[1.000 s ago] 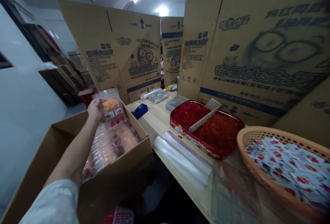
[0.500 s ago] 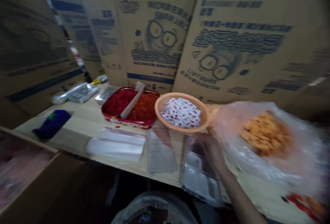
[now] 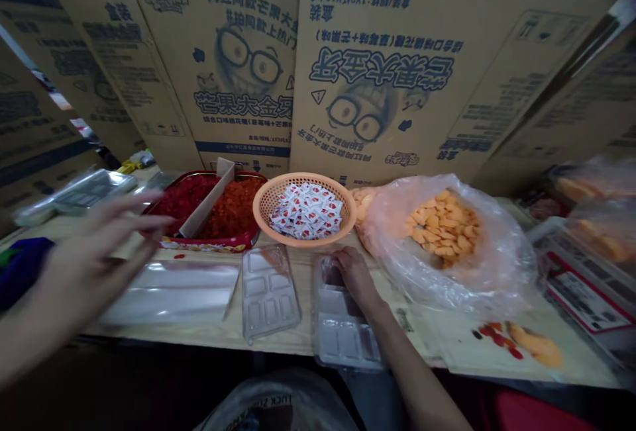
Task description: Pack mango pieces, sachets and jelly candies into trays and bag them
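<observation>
My left hand [image 3: 94, 262], blurred by motion, is raised at the left with its fingers stretched out and nothing in it. It hovers in front of the red tub [image 3: 218, 243] of dark red and orange-red pieces. My right hand [image 3: 354, 275] has curled fingers at the upper edge of a clear plastic compartment tray [image 3: 345, 341], gripping it near the table's front edge; the fingertips are partly hidden. A second clear compartment tray [image 3: 271, 293] lies just left of it, apart from both hands. Further left are clear plastic sheets or sleeves [image 3: 183, 292], partly behind my left hand.
An orange basket [image 3: 263, 219] of small white-and-red packets stands behind the trays. Right of it is a clear bag [image 3: 501, 272] with orange pieces. Loose red and orange pieces [image 3: 534, 345] lie at the right, beside a plastic box [image 3: 586, 292]. Cardboard boxes [image 3: 387, 120] wall the back.
The view has swung right, so the table's things sit further left. My left hand has come into view. My right hand remains at the upper part of the tray.
</observation>
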